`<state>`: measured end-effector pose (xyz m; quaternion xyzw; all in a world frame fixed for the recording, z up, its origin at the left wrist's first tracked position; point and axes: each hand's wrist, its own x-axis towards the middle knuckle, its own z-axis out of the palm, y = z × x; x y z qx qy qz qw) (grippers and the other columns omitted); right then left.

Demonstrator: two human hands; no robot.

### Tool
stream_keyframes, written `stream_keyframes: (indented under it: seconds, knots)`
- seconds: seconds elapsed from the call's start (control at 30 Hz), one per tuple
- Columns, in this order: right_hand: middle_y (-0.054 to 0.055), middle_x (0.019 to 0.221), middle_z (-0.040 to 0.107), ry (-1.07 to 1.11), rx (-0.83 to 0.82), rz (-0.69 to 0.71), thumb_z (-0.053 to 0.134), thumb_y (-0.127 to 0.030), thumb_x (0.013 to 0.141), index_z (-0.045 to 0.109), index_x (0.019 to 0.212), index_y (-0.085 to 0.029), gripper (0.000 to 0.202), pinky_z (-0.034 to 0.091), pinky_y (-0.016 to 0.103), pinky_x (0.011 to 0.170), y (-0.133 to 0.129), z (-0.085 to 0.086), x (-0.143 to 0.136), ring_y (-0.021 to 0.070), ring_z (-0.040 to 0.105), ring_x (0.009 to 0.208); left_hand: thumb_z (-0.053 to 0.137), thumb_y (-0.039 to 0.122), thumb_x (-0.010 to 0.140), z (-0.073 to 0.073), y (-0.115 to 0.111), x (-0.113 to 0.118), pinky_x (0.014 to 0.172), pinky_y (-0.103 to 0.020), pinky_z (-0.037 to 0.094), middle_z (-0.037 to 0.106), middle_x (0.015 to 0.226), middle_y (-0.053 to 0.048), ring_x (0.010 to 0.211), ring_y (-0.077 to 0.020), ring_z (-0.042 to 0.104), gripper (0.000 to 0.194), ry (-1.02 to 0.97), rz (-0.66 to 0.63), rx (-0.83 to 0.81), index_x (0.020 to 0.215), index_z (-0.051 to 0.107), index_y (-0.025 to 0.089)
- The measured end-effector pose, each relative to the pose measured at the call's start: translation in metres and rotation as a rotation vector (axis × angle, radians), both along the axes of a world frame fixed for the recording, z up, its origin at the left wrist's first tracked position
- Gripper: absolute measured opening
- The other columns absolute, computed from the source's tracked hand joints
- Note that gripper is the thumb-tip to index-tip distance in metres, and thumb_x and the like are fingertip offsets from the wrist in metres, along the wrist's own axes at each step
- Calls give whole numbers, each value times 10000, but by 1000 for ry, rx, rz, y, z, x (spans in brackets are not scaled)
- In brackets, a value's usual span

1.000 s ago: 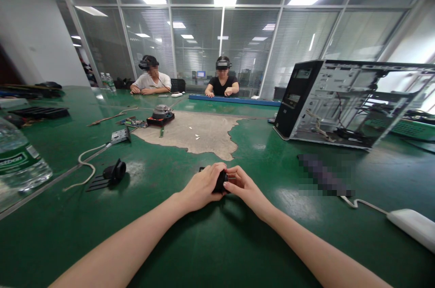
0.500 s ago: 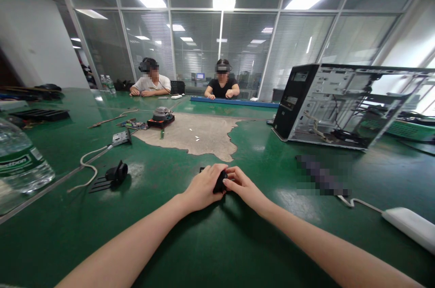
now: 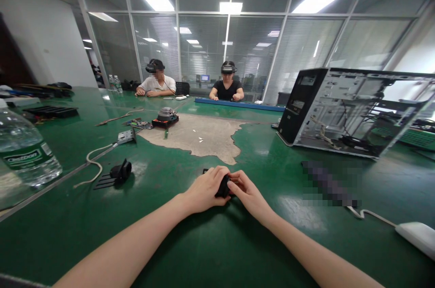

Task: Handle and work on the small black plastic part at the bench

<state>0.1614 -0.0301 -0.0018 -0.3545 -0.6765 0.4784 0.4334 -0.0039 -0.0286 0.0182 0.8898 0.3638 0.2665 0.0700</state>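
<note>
In the head view a small black plastic part (image 3: 223, 187) sits between my two hands, low over the green table. My left hand (image 3: 208, 190) curls around it from the left, with the fingers over its top. From the right, the thumb and fingers of my right hand (image 3: 245, 189) close on its side. Much of the part is hidden, so its exact kind does not show. To the left lies a black plastic piece with a round duct and long prongs (image 3: 118, 172). Near it rests a metal bracket box (image 3: 126, 136) by a pale cable (image 3: 93, 161).
An opened computer case (image 3: 307, 109) stands at the right. At the left is a large water bottle (image 3: 29, 156). A heatsink fan (image 3: 166, 118) sits near a bare tan patch (image 3: 204, 131). A white power strip (image 3: 416, 233) lies right. Two people sit across the table.
The view has shifted slightly, so the table things appear a little further right. Both hands keep hold of the black part, with the right fingers slightly repositioned.
</note>
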Motion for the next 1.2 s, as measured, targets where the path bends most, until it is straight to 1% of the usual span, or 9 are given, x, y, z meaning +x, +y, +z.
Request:
stream_keyframes:
  seconds: [0.13, 0.33, 0.53, 0.63, 0.7, 0.8, 0.9, 1.1, 1.2]
  knots:
    - [10, 898, 538, 9, -1, 10, 518, -309, 771, 446, 887, -211, 168, 468, 283, 715, -2, 1, -1, 140, 546, 851, 580, 266, 681, 0, 1, -1, 800, -355, 430, 452, 1096, -50, 955, -210, 461, 493, 4, -2, 1, 1100, 325, 214]
    - [43, 1005, 516, -31, 19, -47, 518, -289, 762, 440, 971, -211, 237, 469, 319, 766, -5, 4, -2, 150, 543, 895, 578, 250, 683, -1, 1, 0, 801, -368, 428, 444, 1114, -56, 968, -218, 463, 527, 5, -2, -2, 1132, 303, 222]
    - [23, 937, 534, -66, 62, -29, 521, -264, 760, 452, 926, -208, 188, 470, 305, 758, -8, 9, -3, 145, 550, 864, 602, 217, 652, -3, 2, -1, 815, -372, 421, 442, 1121, -56, 979, -219, 462, 554, 3, -8, -13, 1121, 307, 221]
    - [12, 918, 532, -52, 91, -30, 502, -271, 778, 450, 912, -213, 155, 467, 290, 752, -8, 7, -3, 135, 555, 846, 601, 212, 654, -3, 3, -1, 816, -371, 421, 443, 1117, -56, 984, -220, 459, 556, -2, -9, -8, 1124, 304, 218]
    - [5, 890, 537, -27, 76, -26, 485, -295, 790, 446, 898, -216, 140, 473, 279, 722, -6, 4, -3, 127, 562, 813, 590, 226, 670, -3, 3, -1, 814, -370, 422, 445, 1113, -57, 982, -218, 461, 532, -9, -9, -5, 1120, 307, 217]
    - [4, 876, 549, -5, 31, -29, 500, -321, 779, 432, 920, -220, 186, 480, 277, 703, -1, -2, -3, 126, 569, 792, 588, 238, 678, -3, 3, -1, 811, -368, 424, 446, 1110, -58, 979, -218, 463, 522, -6, -11, -7, 1119, 308, 216]
    - [25, 935, 558, -28, 21, -58, 513, -320, 768, 430, 964, -215, 237, 474, 295, 746, 0, -4, -2, 139, 569, 844, 593, 232, 670, -3, 3, -1, 813, -367, 423, 444, 1111, -58, 986, -220, 460, 539, -1, -10, -11, 1125, 304, 220]
    - [26, 952, 556, -93, 104, -35, 509, -279, 772, 458, 960, -209, 208, 465, 305, 798, -8, 6, -3, 142, 564, 863, 598, 207, 650, -1, 2, -1, 809, -363, 423, 439, 1115, -57, 981, -212, 459, 563, 1, -17, -28, 1126, 299, 220]
    - [19, 927, 551, -90, 116, -41, 496, -284, 781, 460, 933, -212, 172, 472, 299, 782, -10, 9, -4, 140, 564, 847, 591, 204, 657, -1, 2, -1, 809, -365, 421, 440, 1112, -58, 982, -213, 458, 550, -3, -17, -27, 1122, 299, 219]
